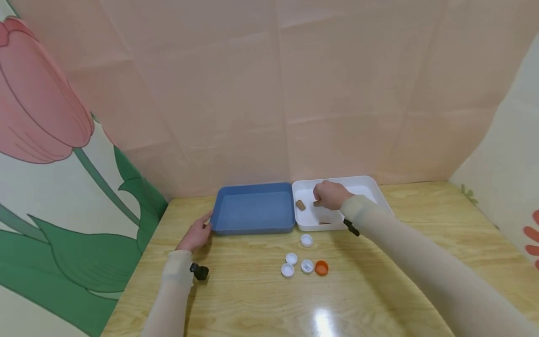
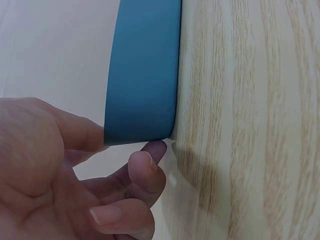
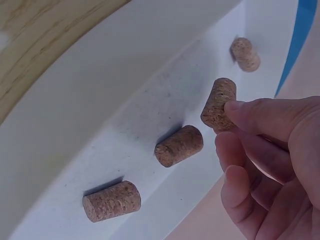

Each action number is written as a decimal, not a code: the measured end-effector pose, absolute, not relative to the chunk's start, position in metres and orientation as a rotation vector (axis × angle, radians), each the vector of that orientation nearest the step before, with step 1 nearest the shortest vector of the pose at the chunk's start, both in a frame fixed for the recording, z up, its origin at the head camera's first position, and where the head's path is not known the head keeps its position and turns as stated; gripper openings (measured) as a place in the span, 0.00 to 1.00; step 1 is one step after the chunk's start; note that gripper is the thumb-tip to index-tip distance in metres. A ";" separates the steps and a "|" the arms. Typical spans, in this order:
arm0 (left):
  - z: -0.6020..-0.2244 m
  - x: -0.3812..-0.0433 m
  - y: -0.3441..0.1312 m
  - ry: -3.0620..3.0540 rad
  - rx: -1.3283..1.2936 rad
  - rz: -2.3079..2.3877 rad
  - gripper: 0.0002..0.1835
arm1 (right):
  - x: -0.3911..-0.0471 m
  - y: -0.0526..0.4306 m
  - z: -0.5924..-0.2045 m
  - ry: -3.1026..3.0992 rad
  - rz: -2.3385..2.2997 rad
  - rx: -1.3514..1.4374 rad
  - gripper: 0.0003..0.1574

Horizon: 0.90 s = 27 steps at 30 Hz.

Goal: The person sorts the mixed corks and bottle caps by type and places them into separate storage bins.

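In the head view, my left hand [image 1: 195, 235] rests at the near left corner of a blue tray [image 1: 251, 230]. The left wrist view shows the thumb against the blue tray's wall [image 2: 142, 85] near its rim and a fingertip by its base; the fingers are loosely bent, not wrapped round it. Over the white tray [image 1: 375, 189], my right hand [image 1: 331, 195] pinches a cork [image 3: 219, 104] between thumb and fingers. Below it in the right wrist view lie a cork [image 3: 179, 146], another cork [image 3: 112, 201], and two small cork pieces [image 3: 245, 54] touching each other.
On the wooden table [image 1: 236, 290] before the trays lie several white bottle caps [image 1: 306, 240] and an orange cap [image 1: 322, 267]. The trays stand side by side against a pinkish cloth backdrop [image 1: 227, 93]. A tulip-painted panel [image 1: 42, 93] borders the left.
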State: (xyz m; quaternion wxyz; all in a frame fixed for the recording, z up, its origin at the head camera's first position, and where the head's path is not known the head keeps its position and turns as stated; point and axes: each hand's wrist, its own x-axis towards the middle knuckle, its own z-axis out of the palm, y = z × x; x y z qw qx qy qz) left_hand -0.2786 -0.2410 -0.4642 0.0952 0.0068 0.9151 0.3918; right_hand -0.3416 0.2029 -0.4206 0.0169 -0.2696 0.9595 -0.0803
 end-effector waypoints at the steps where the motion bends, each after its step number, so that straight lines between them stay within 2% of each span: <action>1: -0.464 -0.279 -0.241 2.710 0.020 1.163 0.30 | -0.342 0.202 -0.421 2.982 -0.243 -0.840 0.14; 27: -0.460 -0.271 -0.239 2.716 0.005 1.168 0.29 | -0.348 0.185 -0.423 2.946 -0.067 -0.732 0.10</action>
